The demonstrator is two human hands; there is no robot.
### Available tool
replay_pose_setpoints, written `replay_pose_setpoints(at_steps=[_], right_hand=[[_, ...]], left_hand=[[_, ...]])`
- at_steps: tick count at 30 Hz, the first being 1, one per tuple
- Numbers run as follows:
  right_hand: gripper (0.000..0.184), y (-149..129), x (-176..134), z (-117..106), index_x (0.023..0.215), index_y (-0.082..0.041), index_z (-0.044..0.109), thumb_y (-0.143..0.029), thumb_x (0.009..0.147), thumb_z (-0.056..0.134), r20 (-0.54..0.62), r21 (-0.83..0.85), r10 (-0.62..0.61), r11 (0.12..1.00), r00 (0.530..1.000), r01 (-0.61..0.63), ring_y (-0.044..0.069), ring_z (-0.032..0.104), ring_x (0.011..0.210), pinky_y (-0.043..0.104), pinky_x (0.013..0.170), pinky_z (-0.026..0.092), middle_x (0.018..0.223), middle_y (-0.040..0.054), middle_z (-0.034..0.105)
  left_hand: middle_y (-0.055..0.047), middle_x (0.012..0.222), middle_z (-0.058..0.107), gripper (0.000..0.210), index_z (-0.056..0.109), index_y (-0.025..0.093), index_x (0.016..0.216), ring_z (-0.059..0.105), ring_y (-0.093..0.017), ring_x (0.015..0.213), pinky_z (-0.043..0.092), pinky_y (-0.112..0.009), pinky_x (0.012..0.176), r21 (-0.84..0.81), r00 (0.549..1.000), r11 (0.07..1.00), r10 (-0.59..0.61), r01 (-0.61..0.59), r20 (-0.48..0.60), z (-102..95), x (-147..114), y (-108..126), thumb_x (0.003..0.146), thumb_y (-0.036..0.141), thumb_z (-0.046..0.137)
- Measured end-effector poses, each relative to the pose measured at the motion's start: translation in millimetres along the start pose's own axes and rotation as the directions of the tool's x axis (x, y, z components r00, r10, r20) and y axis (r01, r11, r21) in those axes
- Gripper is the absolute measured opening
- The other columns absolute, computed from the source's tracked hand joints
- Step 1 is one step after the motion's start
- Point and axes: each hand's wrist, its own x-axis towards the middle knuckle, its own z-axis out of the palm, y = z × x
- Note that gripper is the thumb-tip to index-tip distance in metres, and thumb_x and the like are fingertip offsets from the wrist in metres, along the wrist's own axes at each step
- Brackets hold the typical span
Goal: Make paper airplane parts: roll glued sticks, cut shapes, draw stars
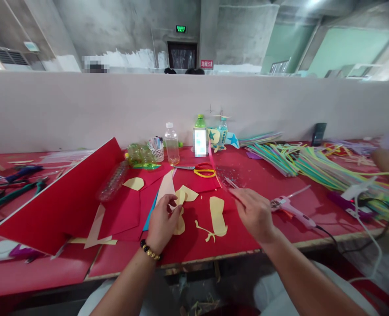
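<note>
Left hand (163, 217), from my remote view: wrist in a black-and-gold beaded bracelet (150, 250), forearm rising from the near edge, palm turned inward. Its fingers curl, thumb and forefinger meeting the edge of a pale yellow, curved-outline paper cutout (180, 225); whether they pinch it, I cannot tell.

Right hand (255, 213): back uppermost, forearm entering from the near right, fingers pressed together on a slim, pale, rod-like tool (231, 182).

Tool: tip points far and left, long axis slanting from near right to far left; light-toned, exact kind unclear to me.

Cutout: on the red tabletop (194, 248), below the left fingertips, long axis running roughly near to far; matte, rounded at its near end, partly hidden.

Second pale yellow, narrow-waisted paper piece (217, 215): between the hands, long axis near to far; thin curled yellow paper scraps (210, 235) beside its near end.
</note>
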Motion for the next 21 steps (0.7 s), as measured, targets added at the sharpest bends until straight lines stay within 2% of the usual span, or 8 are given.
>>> replay_pose_setpoints(at_steps=[3,6,8,10,13,17,19,21], right_hand=[[0.032,-25.9,-4.7,6.5,0.106,-0.016,0.067,-0.004,0.083,0.047,-0.003,0.059,-0.214,0.975,0.977,0.214,0.02,0.064,0.091,0.033,0.086,0.049,0.097,0.0069,0.072],[0.029,-50.5,-6.8,16.3,0.105,-0.015,0.067,-0.007,0.085,0.049,0.059,0.061,-0.33,0.943,0.942,0.327,0.022,0.062,0.09,0.037,0.084,0.047,0.097,0.0083,0.072],[0.027,-63.1,-6.4,21.0,0.107,-0.015,0.066,-0.011,0.087,0.05,0.116,0.082,-0.363,0.931,0.924,0.356,0.023,0.061,0.092,0.038,0.083,0.047,0.097,0.0092,0.072],[0.028,-71.3,-6.3,21.4,0.112,-0.015,0.065,-0.012,0.088,0.05,0.159,0.117,-0.367,0.929,0.916,0.352,0.024,0.059,0.098,0.039,0.086,0.046,0.102,0.0097,0.071],[0.035,-70.8,-11.3,11.5,0.122,-0.016,0.059,-0.014,0.087,0.053,0.174,0.174,-0.331,0.937,0.927,0.302,0.025,0.054,0.113,0.042,0.095,0.043,0.115,0.0101,0.067],[0.04,-36.0,-24.1,-14.7,0.124,-0.017,0.057,-0.015,0.084,0.059,0.048,0.2,-0.251,0.951,0.967,0.237,0.024,0.055,0.113,0.042,0.097,0.043,0.115,0.0098,0.067],[0.031,-9.1,-23.0,-24.6,0.114,-0.019,0.063,-0.016,0.084,0.059,0.019,0.158,-0.132,0.979,0.991,0.127,0.023,0.061,0.101,0.043,0.093,0.045,0.103,0.0086,0.071],[0.022,15.2,-11.3,-25.7,0.103,-0.017,0.068,-0.026,0.085,0.058,0.166,0.055,0.094,0.993,0.982,-0.105,0.024,0.062,0.094,0.041,0.089,0.047,0.096,0.0095,0.071]], left_hand=[[-0.001,0.086,0.061,0.037,0.047,0.02,0.119,0.055,-0.014,0.07,0.043,-0.025,0.065,-0.055,1.0,0.998,0.023,-0.023,-0.002,0.3,-2.4,2.9,0.083,0.027,0.053],[-0.001,0.096,0.064,0.065,0.032,0.025,0.139,0.056,-0.013,0.074,0.045,-0.025,0.07,-0.113,0.995,0.99,0.093,-0.089,0.026,0.8,-5.0,6.2,0.079,0.016,0.054],[-0.002,0.102,0.065,0.065,0.04,0.026,0.137,0.057,-0.014,0.08,0.046,-0.027,0.075,-0.118,0.985,0.982,0.156,-0.148,0.067,0.9,-6.0,6.8,0.076,0.008,0.053],[-0.004,0.1,0.067,0.05,0.061,0.024,0.118,0.059,-0.016,0.086,0.046,-0.028,0.079,-0.096,0.976,0.978,0.196,-0.187,0.099,0.2,-6.0,5.6,0.074,0.004,0.05],[-0.005,0.092,0.069,0.035,0.071,0.021,0.093,0.061,-0.017,0.087,0.047,-0.028,0.078,-0.077,0.981,0.982,0.178,-0.172,0.079,-3.3,-4.7,1.4,0.074,0.004,0.047],[-0.004,0.093,0.07,0.038,0.072,0.021,0.094,0.062,-0.016,0.079,0.048,-0.026,0.07,-0.096,0.992,0.988,0.123,-0.12,0.026,-12.1,-1.9,-4.7,0.071,0.006,0.046],[-0.004,0.093,0.07,0.04,0.072,0.021,0.093,0.062,-0.016,0.081,0.048,-0.025,0.071,-0.117,0.995,0.988,0.104,-0.102,0.01,-17.0,0.5,-7.1,0.068,0.006,0.046],[-0.003,0.094,0.07,0.042,0.073,0.021,0.092,0.063,-0.017,0.085,0.049,-0.026,0.074,-0.15,0.998,0.986,0.07,-0.069,-0.004,-21.4,4.2,-9.7,0.064,0.007,0.045]])
